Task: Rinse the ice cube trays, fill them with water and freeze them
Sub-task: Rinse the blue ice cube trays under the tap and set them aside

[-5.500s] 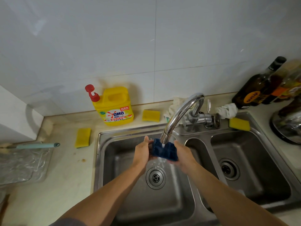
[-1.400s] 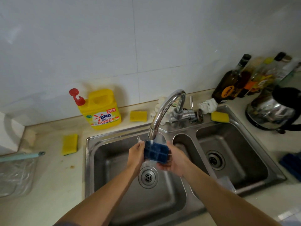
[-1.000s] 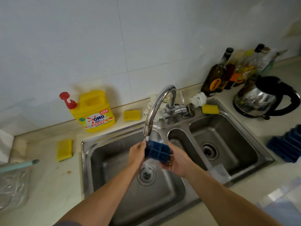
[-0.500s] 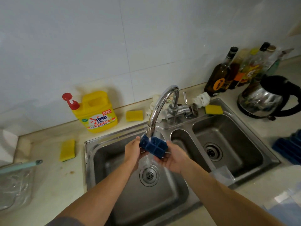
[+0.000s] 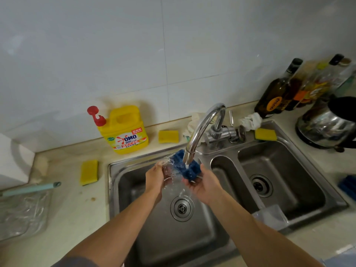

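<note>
A small dark blue ice cube tray [image 5: 189,169] is held under the running chrome faucet [image 5: 200,130], over the left basin of the steel double sink [image 5: 113,189]. My right hand [image 5: 204,183] grips the tray's right end from below. My left hand [image 5: 157,175] holds its left end, where water splashes off and blurs the fingers. The tray is tilted, its left end raised toward the back of the sink. More blue trays [image 5: 348,186] lie at the right edge of the counter, mostly cut off.
A yellow detergent jug [image 5: 125,132] and yellow sponges [image 5: 89,172] sit on the counter left of and behind the sink. Bottles [image 5: 277,93] and a steel kettle [image 5: 327,126] stand at the right. A clear plastic lid [image 5: 269,216] leans in the right basin.
The tray has tilted and shifted a little toward the back under the spout, and water now splashes over its left end and my left hand. Earlier the head camera swung right, then back left.
</note>
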Demonstrator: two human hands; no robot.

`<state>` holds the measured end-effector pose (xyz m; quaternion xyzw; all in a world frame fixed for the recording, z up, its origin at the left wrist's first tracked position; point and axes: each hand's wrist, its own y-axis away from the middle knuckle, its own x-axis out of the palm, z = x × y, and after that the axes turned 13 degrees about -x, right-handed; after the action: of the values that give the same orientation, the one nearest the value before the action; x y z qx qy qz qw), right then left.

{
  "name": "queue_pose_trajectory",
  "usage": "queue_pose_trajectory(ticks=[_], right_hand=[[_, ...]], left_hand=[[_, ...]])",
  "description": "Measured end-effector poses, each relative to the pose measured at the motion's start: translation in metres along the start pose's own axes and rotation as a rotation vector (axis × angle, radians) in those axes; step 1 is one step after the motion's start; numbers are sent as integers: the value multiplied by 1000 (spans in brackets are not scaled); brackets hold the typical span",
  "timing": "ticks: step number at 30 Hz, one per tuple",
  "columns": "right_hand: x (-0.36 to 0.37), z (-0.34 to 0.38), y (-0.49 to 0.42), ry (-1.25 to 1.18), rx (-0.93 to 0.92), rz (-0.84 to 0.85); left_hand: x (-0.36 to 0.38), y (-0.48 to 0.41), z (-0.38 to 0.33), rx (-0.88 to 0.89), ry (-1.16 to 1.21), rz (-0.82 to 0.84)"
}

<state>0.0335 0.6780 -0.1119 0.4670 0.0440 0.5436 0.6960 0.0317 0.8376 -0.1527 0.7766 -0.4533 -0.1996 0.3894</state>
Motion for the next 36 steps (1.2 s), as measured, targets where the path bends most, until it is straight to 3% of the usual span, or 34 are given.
queue_pose_trajectory(ticks=[17,21,36], right_hand=[[26,-3,-3,33,-32,11],[10,2,1,77,-11,-10],[-43,20,35,209,-73,-7]], left_hand=[[-24,-7,-19,74,-64,-54],[-15,-1,-11,15,-6,4],[27,32,18,-4,-168,166]])
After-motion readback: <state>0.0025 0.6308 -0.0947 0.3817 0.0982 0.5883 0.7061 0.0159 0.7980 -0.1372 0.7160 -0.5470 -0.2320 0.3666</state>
